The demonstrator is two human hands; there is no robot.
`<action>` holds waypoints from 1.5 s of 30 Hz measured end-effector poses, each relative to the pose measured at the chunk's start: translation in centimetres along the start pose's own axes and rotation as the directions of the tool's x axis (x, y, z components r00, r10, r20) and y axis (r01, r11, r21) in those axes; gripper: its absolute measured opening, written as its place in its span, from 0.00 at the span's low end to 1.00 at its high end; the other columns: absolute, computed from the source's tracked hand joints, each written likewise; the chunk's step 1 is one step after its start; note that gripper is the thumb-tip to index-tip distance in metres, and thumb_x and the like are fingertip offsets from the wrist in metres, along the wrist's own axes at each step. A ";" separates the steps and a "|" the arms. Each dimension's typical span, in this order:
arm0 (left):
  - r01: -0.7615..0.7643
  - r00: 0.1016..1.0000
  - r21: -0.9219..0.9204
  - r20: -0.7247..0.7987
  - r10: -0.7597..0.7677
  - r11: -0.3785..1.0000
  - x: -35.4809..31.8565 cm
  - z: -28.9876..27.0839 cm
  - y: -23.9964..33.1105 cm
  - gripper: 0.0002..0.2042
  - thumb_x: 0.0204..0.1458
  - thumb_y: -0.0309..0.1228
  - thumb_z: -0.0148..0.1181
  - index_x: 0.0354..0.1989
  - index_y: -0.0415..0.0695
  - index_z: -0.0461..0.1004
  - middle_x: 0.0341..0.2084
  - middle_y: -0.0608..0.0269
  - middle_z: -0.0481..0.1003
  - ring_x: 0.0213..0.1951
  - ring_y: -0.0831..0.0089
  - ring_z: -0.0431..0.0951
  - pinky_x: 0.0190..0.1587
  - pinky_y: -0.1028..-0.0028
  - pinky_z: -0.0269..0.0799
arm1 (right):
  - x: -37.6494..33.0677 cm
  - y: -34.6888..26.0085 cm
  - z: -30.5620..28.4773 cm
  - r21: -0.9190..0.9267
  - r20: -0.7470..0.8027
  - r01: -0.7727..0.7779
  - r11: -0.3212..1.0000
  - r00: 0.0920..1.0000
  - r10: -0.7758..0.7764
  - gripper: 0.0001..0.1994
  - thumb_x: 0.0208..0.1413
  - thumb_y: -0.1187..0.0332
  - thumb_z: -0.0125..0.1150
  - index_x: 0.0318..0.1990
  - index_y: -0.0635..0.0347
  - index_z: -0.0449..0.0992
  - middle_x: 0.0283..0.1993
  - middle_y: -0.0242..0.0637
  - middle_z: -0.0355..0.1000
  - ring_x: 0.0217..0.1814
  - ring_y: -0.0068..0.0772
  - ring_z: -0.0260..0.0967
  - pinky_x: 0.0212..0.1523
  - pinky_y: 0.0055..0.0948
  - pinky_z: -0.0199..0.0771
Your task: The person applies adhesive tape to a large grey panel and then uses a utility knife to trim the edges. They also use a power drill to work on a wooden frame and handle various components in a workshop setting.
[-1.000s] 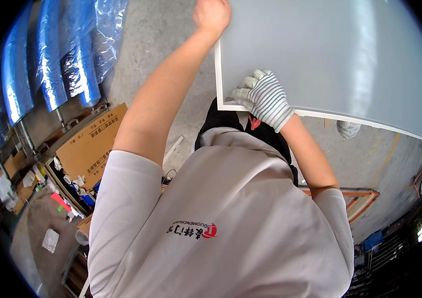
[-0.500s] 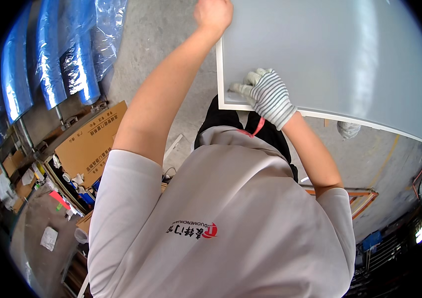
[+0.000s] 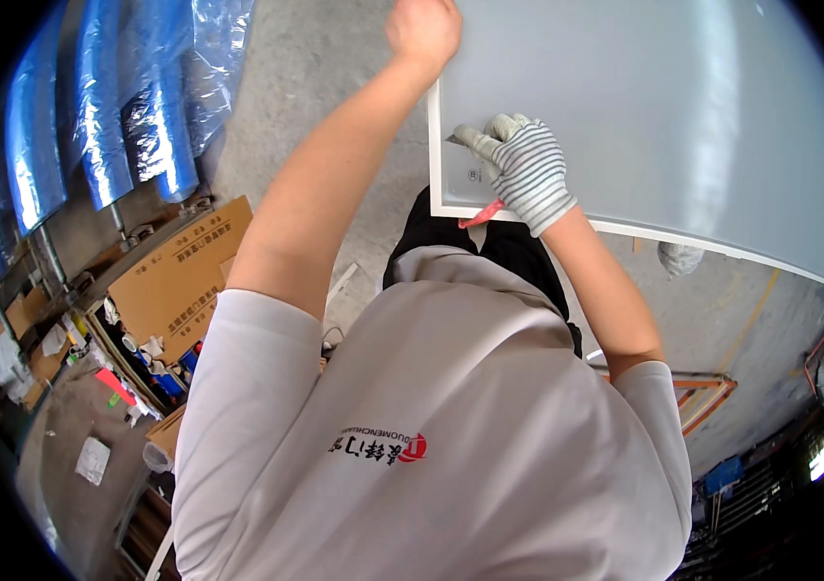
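A large grey glass panel [image 3: 615,116] in a white frame [image 3: 435,160] lies before me, its near left corner by my lap. My left hand [image 3: 423,31], bare and closed, is at the frame's left edge. The picture's top edge partly cuts it off, and whatever its fingers hold is hidden. My right hand [image 3: 526,169] wears a white glove with dark stripes. It pinches a small thin metal blade [image 3: 453,139] against the glass near the left edge. A small printed mark [image 3: 474,175] shows on the glass beside the glove. A red strip [image 3: 482,213] hangs below that hand, across the frame.
Blue plastic-wrapped lengths [image 3: 102,107] stand at the far left. A cardboard sheet [image 3: 181,271] leans by a bin of scraps [image 3: 145,358]. Under the panel's near edge is a plastic-wrapped bundle [image 3: 680,257]. An orange-brown frame [image 3: 707,402] lies on the right.
My right hand has slid a little away from me along the glass, uncovering the printed mark. The red strip now crosses the frame edge. My left hand has barely shifted.
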State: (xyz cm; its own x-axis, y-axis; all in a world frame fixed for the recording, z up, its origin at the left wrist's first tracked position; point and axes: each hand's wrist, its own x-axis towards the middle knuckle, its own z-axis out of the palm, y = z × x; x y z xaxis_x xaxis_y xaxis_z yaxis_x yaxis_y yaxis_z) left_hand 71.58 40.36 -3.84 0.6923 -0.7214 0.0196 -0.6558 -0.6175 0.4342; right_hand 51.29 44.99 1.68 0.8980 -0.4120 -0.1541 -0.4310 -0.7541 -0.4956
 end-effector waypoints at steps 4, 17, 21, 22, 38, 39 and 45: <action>0.009 1.000 0.010 0.022 -0.009 1.000 0.0 -0.1 0.3 0.16 0.57 0.37 0.43 0.35 0.33 0.67 0.26 0.39 0.74 0.32 0.44 0.76 0.34 0.52 0.72 | -2.4 -0.7 0.7 -0.067 0.150 0.206 0.976 0.969 -0.194 0.19 0.46 0.68 0.57 0.49 0.42 0.75 0.33 0.33 0.68 0.39 0.36 0.67 0.43 0.33 0.69; 0.026 0.999 0.027 0.027 -0.027 0.999 -0.2 0.2 0.2 0.16 0.58 0.38 0.42 0.34 0.35 0.69 0.24 0.40 0.74 0.30 0.46 0.77 0.32 0.53 0.73 | -1.6 -0.5 1.2 0.032 -0.138 0.156 0.987 0.979 -0.150 0.12 0.48 0.70 0.54 0.40 0.46 0.79 0.22 0.38 0.64 0.26 0.39 0.65 0.28 0.39 0.67; 0.010 1.000 0.048 0.000 -0.010 0.999 0.1 0.5 -0.3 0.16 0.58 0.38 0.42 0.34 0.35 0.69 0.24 0.41 0.74 0.30 0.46 0.77 0.32 0.53 0.73 | -0.1 -0.8 -0.6 0.025 0.115 -0.013 1.000 0.993 0.010 0.17 0.48 0.68 0.54 0.48 0.43 0.75 0.36 0.38 0.69 0.39 0.38 0.68 0.42 0.36 0.69; 0.011 1.000 0.044 0.006 -0.011 0.999 0.2 0.6 -0.1 0.16 0.58 0.38 0.42 0.34 0.35 0.69 0.24 0.41 0.74 0.30 0.46 0.77 0.32 0.53 0.73 | -0.8 -0.9 0.1 -0.022 0.106 0.034 0.999 0.994 -0.032 0.16 0.48 0.69 0.53 0.46 0.44 0.76 0.35 0.38 0.69 0.39 0.38 0.68 0.42 0.37 0.69; -0.036 0.999 0.033 0.010 0.036 0.999 0.3 1.3 -0.8 0.16 0.57 0.37 0.43 0.34 0.33 0.69 0.24 0.40 0.74 0.30 0.45 0.76 0.33 0.53 0.72 | -2.1 -0.8 0.7 -0.020 0.137 0.106 0.994 0.985 -0.102 0.17 0.45 0.70 0.56 0.45 0.42 0.76 0.33 0.36 0.69 0.38 0.38 0.68 0.39 0.35 0.71; -0.038 0.999 0.035 0.010 0.038 0.999 0.3 1.3 -0.9 0.16 0.57 0.37 0.43 0.33 0.33 0.69 0.25 0.39 0.74 0.31 0.45 0.76 0.33 0.53 0.72 | -1.8 -0.8 0.6 0.003 0.086 0.061 0.998 0.994 -0.061 0.17 0.45 0.70 0.56 0.45 0.42 0.76 0.33 0.37 0.69 0.38 0.38 0.68 0.39 0.35 0.71; -0.001 1.000 0.009 0.009 0.001 1.000 0.3 0.5 -0.2 0.16 0.57 0.37 0.43 0.33 0.34 0.69 0.25 0.39 0.74 0.31 0.44 0.76 0.34 0.52 0.72 | 0.3 -0.9 -0.7 0.025 0.049 -0.043 0.999 0.998 0.041 0.15 0.48 0.70 0.53 0.44 0.44 0.77 0.33 0.37 0.69 0.38 0.38 0.69 0.40 0.36 0.71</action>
State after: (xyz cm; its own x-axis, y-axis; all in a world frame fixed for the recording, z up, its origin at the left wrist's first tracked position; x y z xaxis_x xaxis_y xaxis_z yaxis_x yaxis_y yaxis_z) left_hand 71.73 40.10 -4.37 0.6888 -0.7249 0.0122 -0.6593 -0.6193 0.4265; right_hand 51.91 45.12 2.69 0.8827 -0.4174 -0.2159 -0.4665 -0.7227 -0.5099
